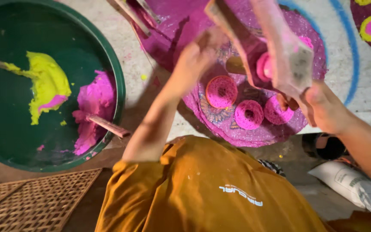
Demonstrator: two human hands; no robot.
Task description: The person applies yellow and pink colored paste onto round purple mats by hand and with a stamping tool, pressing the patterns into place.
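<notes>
Hands (323, 107) — pink-stained mould (275, 47)

The setting is a craft workshop for hand-coloured decorative work, set up at floor level. A large green basin (119, 81) holds 2 masses of wet colour paste, 1 yellow (48, 83) and 1 pink (93, 107), with a paste-stained stick (108, 126) resting in it. Glittered pink panels (254, 129) carry 3 raised pink rings (221, 91). The concrete floor (366, 86) bears blue painted lines. A woven cane panel (35, 202) lies nearby.
</notes>
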